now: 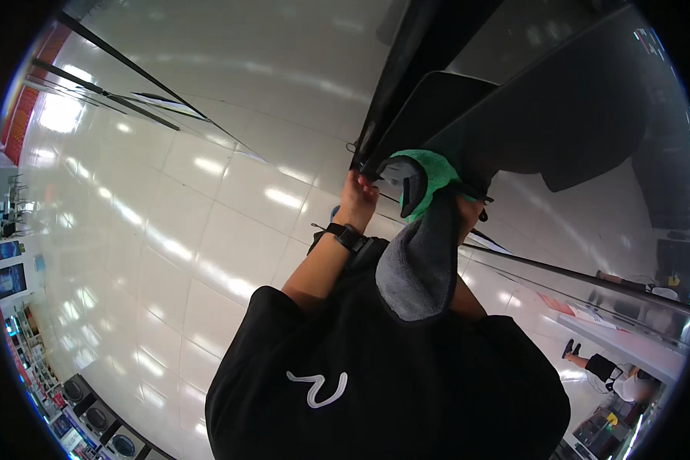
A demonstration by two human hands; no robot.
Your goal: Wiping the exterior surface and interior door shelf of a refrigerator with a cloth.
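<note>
A large dark glossy panel (529, 121) with a thick black side edge (399, 86) stands before me; it looks like a television, though its kind is not certain. My left hand (361, 198), below a black wristwatch, has its bent fingers at the lower end of that edge; whether they grip it cannot be told. My right hand (468, 214) is mostly hidden, closed on a grey and green microfibre cloth (417, 276). The cloth's green part bunches up near the panel, and its grey end hangs over my black shirt.
Glossy floor tiles (236, 213) surround me. A long dark rail (581, 276) runs off to the right, near a white counter (615, 345). A person (609, 376) is farther back at the right. Front-loading washing machines (98, 418) line the lower left.
</note>
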